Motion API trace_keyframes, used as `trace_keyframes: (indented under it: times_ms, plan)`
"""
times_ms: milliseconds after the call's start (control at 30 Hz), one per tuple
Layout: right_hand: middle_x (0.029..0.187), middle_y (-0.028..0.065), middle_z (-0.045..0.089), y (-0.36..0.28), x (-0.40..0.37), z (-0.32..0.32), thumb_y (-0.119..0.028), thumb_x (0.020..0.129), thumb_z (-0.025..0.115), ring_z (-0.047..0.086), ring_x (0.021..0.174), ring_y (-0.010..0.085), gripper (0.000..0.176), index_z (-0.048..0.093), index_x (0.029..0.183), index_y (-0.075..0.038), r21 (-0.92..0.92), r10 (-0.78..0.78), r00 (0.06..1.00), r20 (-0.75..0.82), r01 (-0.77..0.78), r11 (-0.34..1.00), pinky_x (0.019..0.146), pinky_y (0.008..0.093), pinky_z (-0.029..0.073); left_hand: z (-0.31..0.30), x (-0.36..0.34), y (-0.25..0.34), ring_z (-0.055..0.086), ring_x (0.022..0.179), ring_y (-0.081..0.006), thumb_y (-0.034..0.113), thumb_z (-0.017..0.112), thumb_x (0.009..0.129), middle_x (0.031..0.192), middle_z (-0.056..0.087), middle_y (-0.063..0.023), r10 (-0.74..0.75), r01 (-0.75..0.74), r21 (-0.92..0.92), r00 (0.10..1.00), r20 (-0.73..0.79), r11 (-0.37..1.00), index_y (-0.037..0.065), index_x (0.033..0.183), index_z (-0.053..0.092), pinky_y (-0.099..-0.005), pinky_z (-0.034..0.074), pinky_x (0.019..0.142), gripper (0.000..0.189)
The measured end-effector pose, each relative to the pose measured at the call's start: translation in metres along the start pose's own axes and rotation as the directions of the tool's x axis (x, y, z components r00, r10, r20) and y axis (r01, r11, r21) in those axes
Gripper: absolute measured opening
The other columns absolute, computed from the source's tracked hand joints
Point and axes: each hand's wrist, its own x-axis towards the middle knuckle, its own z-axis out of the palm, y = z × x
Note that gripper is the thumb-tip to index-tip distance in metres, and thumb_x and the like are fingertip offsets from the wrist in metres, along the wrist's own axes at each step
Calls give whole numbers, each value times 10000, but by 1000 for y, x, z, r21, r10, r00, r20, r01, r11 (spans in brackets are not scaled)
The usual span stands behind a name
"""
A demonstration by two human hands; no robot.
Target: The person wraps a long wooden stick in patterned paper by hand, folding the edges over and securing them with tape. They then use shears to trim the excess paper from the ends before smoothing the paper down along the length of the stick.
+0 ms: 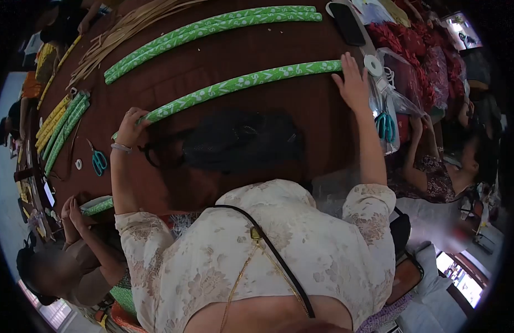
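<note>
A long green wrapped tube with white print (234, 84) lies across the brown table (173, 61). Around its left end my left hand (132, 126) has its fingers curled, with a band at the wrist. At the tube's right end my right hand (352, 83) rests flat with the fingers stretched out, touching the tip. Farther back lie two similar green tubes (212, 29), side by side. Between my arms is a black bag (243, 139) with a strap.
Thin tan strips (121, 40) lie at the back left. Yellow and green rolls (65, 125) and teal scissors (98, 161) are at the left. A phone (347, 24), more scissors (385, 126) and red material (407, 44) are at the right. Co-workers sit on both sides.
</note>
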Motion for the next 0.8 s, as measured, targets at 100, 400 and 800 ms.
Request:
trace_keyframes:
  times_ms: [100,400,800]
  plan:
    - [1459,110,247,30,-2,10,-498,904,393,260,1333,253,693,254,1390,-25,-98,122,991,55,-117,988,1068,492,175,-1,0,-8,510,927,-268,83,625,804,993,527,-90,28,-28,37,1000,-2,999,21,1017,599,-367,422,801,223]
    - [1462,40,253,-93,54,-30,-433,798,605,239,1345,205,796,219,1418,-116,350,-490,866,-101,492,797,1092,432,184,-1,3,-10,523,933,-273,121,616,819,995,536,-94,27,-30,85,999,36,996,39,1021,618,-379,426,808,218]
    - [1460,-8,252,-164,90,-16,-383,819,593,267,1331,172,682,266,1402,-246,193,-847,531,-4,832,520,1092,429,204,5,-2,-13,543,888,-254,146,621,820,975,545,-83,69,-67,67,997,-29,995,71,1055,644,-368,450,764,247]
